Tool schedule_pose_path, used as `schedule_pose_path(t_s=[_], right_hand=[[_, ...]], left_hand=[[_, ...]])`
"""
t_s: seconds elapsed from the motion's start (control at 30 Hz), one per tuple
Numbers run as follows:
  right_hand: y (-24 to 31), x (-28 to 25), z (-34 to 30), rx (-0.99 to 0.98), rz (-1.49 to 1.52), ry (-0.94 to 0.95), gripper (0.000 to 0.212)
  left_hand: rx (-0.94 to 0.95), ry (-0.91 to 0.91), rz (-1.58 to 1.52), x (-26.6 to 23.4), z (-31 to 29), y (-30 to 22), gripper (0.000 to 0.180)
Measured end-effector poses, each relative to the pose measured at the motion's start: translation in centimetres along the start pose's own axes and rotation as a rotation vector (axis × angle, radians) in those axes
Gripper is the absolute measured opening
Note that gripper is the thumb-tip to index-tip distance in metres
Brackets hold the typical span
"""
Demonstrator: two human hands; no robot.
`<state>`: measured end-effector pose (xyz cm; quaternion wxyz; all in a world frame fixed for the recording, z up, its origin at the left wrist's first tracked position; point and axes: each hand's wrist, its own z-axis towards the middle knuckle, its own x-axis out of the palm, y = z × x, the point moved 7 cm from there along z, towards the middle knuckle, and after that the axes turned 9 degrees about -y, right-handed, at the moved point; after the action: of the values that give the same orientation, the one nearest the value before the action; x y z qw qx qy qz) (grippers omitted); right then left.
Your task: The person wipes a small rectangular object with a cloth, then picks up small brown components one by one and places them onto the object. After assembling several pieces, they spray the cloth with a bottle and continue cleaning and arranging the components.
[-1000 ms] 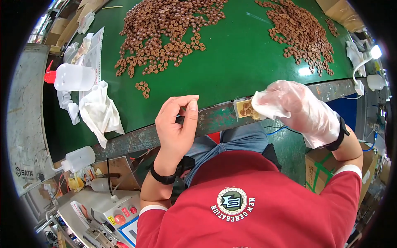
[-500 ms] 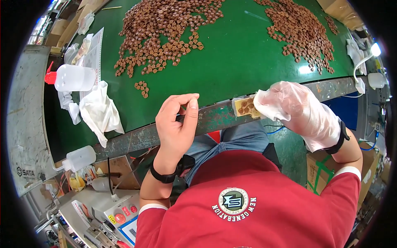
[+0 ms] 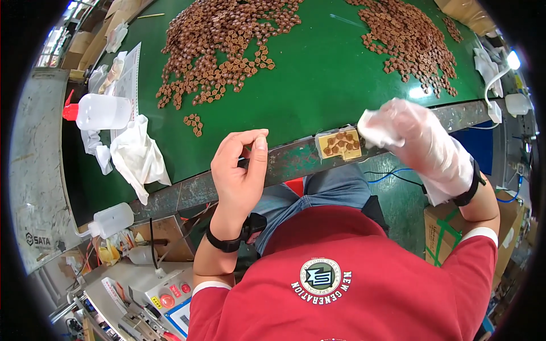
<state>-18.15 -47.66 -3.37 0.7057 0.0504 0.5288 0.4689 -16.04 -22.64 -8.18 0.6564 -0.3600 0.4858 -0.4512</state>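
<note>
My right hand (image 3: 418, 131), in a loose see-through glove, is closed on a white cloth (image 3: 373, 129) just right of a small yellow fixture block (image 3: 351, 153). The block sits on the bench's near edge and carries several brown linked pieces (image 3: 343, 139) on its top. To the left, my bare left hand (image 3: 239, 156) is raised at the bench edge, thumb and forefinger pressed together. Whatever they hold, if anything, is too small to make out. A single brown piece (image 3: 193, 124) of joined little rings lies on the green bench top beyond my left hand.
Heaps of similar brown parts lie at the far left (image 3: 222, 51) and far right (image 3: 409, 45). A squeeze bottle (image 3: 102, 112) with a red top and a crumpled white cloth (image 3: 138, 153) are at left. A lamp (image 3: 513, 60) stands at right.
My right hand has drawn the white cloth right, off the yellow block, uncovering the brown pieces on it. My left hand has barely moved and keeps its pinch.
</note>
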Motion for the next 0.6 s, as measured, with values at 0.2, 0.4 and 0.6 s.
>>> schedule_pose_path(t_s=[0.2,0.4,0.6], right_hand=[[1.4,2.4,1.9,0.059,-0.012,0.079,0.019],[-1.3,3.8,2.7,0.079,-0.148,0.084,0.017],[1.3,2.2,2.1,0.129,-0.016,0.142,0.011]], left_hand=[[0.021,0.017,0.033,0.3,0.1,-0.3,0.008],[0.041,0.001,0.014,0.2,0.0,-0.2,0.008],[0.067,0.015,0.034,0.4,0.0,-0.6,0.008]])
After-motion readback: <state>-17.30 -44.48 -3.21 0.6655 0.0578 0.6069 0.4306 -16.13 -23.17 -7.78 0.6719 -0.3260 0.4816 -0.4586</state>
